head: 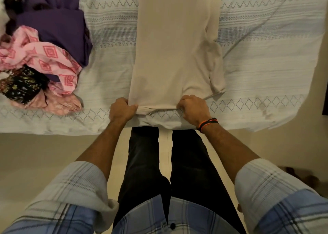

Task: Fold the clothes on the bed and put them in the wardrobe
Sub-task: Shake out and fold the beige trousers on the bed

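Head view, single entry. Landmark: the cream garment, laid lengthwise down the middle of the bed, which is covered in a pale patterned bedspread.

Item one: the cream garment itself. We see it spread flat and long, running from the near edge of the bed to beyond the top of the frame; its far end is out of sight. A bunched part lies along its right side near the near hem.

Item two: our left hand, at the near left corner of the garment, fingers curled closed on the hem.

Item three: our right hand, at the near right corner, likewise clenched on the hem; a dark and orange wristband sits just behind it.

Item four: the unfolded pile, well to the left of the garment. It holds a purple cloth, a pink patterned cloth and a black floral cloth, all crumpled together.

Item five: the wardrobe. Not in view.

Progress, as we judge it: early. One garment is laid out and gripped at both near corners, seemingly ready for a first fold. No folded stack shows anywhere. The pile remains to be folded, and everything has yet to go to the wardrobe.
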